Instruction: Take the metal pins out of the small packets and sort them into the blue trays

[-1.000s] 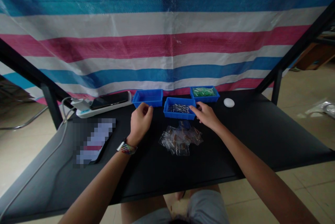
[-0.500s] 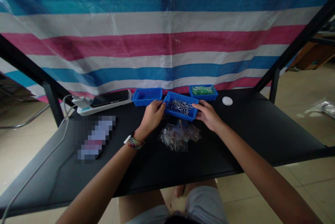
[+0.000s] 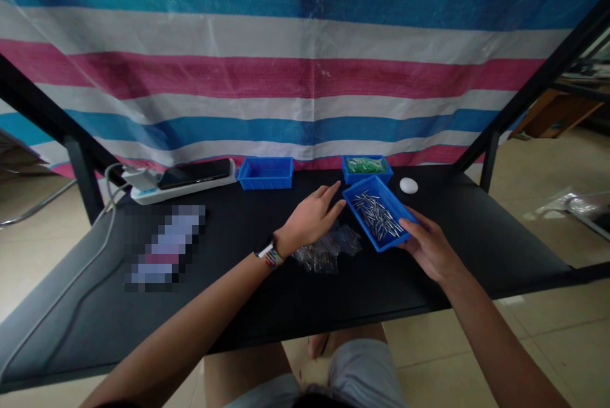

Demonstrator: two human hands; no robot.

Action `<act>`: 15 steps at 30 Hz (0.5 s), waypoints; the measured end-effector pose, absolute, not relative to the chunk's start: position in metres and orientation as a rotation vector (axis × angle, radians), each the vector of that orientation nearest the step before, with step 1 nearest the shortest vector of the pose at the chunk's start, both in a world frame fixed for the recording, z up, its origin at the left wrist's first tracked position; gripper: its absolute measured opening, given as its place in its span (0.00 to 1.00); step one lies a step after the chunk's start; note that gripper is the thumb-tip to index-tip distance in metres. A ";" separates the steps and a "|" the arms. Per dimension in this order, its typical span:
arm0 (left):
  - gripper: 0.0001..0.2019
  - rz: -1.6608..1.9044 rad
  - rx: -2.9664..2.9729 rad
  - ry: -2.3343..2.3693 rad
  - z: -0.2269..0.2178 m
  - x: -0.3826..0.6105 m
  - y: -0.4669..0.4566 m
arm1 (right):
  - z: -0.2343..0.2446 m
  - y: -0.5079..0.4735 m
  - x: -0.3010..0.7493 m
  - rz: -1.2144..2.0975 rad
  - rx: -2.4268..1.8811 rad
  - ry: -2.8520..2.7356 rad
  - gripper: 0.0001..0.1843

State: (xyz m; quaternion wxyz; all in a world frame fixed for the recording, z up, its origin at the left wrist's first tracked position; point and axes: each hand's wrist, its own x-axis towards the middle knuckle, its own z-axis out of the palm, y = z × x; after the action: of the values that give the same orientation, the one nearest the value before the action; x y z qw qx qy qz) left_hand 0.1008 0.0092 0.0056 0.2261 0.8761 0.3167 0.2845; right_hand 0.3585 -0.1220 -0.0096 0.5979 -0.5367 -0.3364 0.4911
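My right hand point(image 3: 426, 243) grips the near right end of a blue plastic bin point(image 3: 366, 228), thumb over its rim. Thin metal pieces that look like screws or nails point(image 3: 379, 214) lie in a loose heap inside it. The bin is turned at an angle, apparently raised off the table. To its left, my left hand point(image 3: 312, 217) is held out with fingers apart and nothing in them, its fingertips close to the bin's left side. Small clear plastic bags point(image 3: 326, 254) lie in a pile below that hand, which partly covers them.
A second blue bin point(image 3: 264, 182) and one with green-and-white packets point(image 3: 366, 166) stand along the back of the black table point(image 3: 429, 297). A white oval object point(image 3: 408, 185) sits right. On the left are a power strip point(image 3: 183, 190) with a phone, a cable and a blurred-out flat item point(image 3: 166, 246).
The bin of metal pieces has moved right and nearer to me, and turned. My left hand has let go of it; my right hand keeps hold.
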 end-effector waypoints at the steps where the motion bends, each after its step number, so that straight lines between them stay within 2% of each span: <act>1: 0.32 0.714 2.486 0.860 0.005 0.097 0.002 | -0.011 -0.129 0.362 1.066 -1.273 -0.769 0.36; 5: 0.36 0.471 2.703 0.632 -0.005 0.081 -0.023 | -0.012 -0.146 0.369 0.866 -1.376 -0.757 0.40; 9: 0.33 0.382 2.833 0.558 -0.013 0.075 -0.037 | -0.012 -0.146 0.365 0.860 -1.404 -0.781 0.42; 15: 0.15 0.404 2.953 0.548 -0.012 0.065 -0.035 | -0.015 -0.138 0.357 0.929 -1.391 -0.813 0.40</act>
State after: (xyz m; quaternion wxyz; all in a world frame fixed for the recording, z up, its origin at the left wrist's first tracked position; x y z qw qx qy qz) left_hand 0.0654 -0.0349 -0.0116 0.0554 0.9729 0.1806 0.1332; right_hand 0.3573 -0.1381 -0.0149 0.5978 -0.5996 -0.3504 0.4005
